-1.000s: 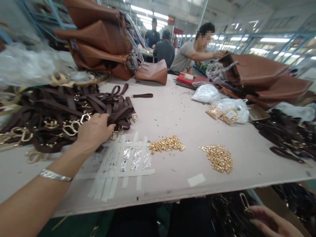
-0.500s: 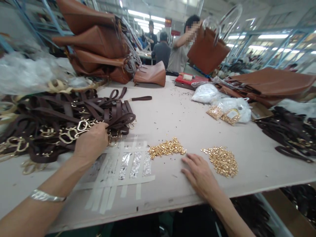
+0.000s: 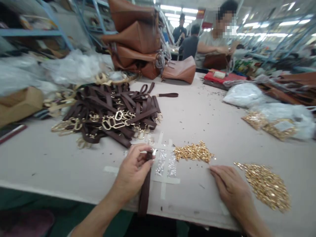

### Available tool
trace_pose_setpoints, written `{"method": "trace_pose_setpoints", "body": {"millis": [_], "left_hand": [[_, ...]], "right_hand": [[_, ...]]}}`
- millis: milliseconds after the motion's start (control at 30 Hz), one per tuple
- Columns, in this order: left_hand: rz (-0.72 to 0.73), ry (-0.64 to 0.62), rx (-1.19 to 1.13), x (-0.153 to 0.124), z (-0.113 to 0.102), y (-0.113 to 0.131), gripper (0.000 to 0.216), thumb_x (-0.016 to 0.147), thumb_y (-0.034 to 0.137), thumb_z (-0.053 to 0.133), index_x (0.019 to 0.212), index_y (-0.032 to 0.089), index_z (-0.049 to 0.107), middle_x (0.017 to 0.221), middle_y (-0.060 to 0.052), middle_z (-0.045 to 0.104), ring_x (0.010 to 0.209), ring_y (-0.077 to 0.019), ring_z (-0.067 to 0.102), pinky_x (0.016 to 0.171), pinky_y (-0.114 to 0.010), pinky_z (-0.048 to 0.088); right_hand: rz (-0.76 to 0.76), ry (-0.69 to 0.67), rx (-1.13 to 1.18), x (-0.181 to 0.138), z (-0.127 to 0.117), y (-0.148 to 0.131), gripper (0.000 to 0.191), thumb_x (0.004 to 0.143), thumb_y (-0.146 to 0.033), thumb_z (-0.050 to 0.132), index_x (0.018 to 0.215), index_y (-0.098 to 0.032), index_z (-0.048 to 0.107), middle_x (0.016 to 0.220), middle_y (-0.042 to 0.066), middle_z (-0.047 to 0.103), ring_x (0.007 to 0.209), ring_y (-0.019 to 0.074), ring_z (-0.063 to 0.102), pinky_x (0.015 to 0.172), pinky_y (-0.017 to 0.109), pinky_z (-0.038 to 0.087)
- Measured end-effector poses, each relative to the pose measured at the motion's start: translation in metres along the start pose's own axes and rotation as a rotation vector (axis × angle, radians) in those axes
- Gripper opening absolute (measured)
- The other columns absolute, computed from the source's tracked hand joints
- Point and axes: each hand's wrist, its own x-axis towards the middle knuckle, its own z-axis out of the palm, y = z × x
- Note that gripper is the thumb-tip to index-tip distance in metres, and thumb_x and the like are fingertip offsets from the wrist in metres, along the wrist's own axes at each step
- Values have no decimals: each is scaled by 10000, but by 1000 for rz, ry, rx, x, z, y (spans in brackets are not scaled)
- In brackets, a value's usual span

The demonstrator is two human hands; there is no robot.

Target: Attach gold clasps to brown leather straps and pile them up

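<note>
With our left hand [image 3: 134,168] we pinch a brown strap [image 3: 145,194] near its end — the rest runs down to the near edge of the surface [image 3: 187,189]. Our right hand [image 3: 232,184], well apart, sits between a smaller gold pile [image 3: 194,152] and a larger gold pile [image 3: 268,187], fingertips just beside the smaller; whether they grip anything, we cannot tell. A strap heap [image 3: 111,107] lies beyond our left hand.

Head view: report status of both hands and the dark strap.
Left hand grips dark strap. Right hand between two piles of gold pieces, grip unclear. Taped-down clear plastic lies between the hands.
</note>
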Motion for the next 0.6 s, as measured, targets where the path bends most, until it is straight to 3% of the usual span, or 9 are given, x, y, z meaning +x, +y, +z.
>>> {"method": "trace_pose_setpoints", "body": {"millis": [67,133,300,400,467,533,600], "left_hand": [[-98,4,-164,-6,7,-1,508,843,214,660,1306,247,453,1215,-75,618,1049,-195,668,921,-317,525],[-194,38,-298,-10,12,1,610,808,201,703,1347,242,422,1170,-66,653,1065,-192,670,907,-284,532],[-422,75,-495,-19,20,8,480,673,193,809,1105,141,606,950,-35,691,819,-155,715,781,-247,573],[-539,32,-441,-28,25,12,406,717,256,775,1083,155,632,829,-2,685,617,-112,664,545,-201,536],[-578,-25,-363,-34,28,14,360,770,295,730,1086,151,635,707,14,682,516,-80,594,466,-162,459],[-581,-93,-323,-39,31,14,355,784,295,719,1092,137,643,651,12,689,509,-70,567,498,-150,448],[-564,-124,-343,-44,35,14,397,725,252,770,1088,135,660,732,-8,725,588,-84,600,581,-164,484]], "right_hand": [[4,41,11,-3,1,3,195,958,-306,534,1049,-214,680,979,66,730,917,229,657,869,402,526],[46,67,34,-5,0,5,223,948,-356,542,1054,-218,682,999,62,726,912,222,671,872,375,520],[328,50,165,-12,-4,3,284,937,-442,539,1085,-252,688,1028,29,746,904,209,708,839,318,531],[449,10,216,-9,-7,-4,279,931,-448,544,1060,-257,702,956,20,759,825,202,715,773,305,545],[439,-5,251,-4,-9,-10,256,935,-406,541,1040,-244,708,962,29,756,841,199,708,782,303,542],[395,-5,276,1,-11,-14,226,924,-361,553,1016,-229,713,982,38,752,876,199,702,808,304,535],[386,-2,293,4,-12,-17,199,895,-336,589,997,-222,715,965,40,753,864,200,701,803,305,534]]}}
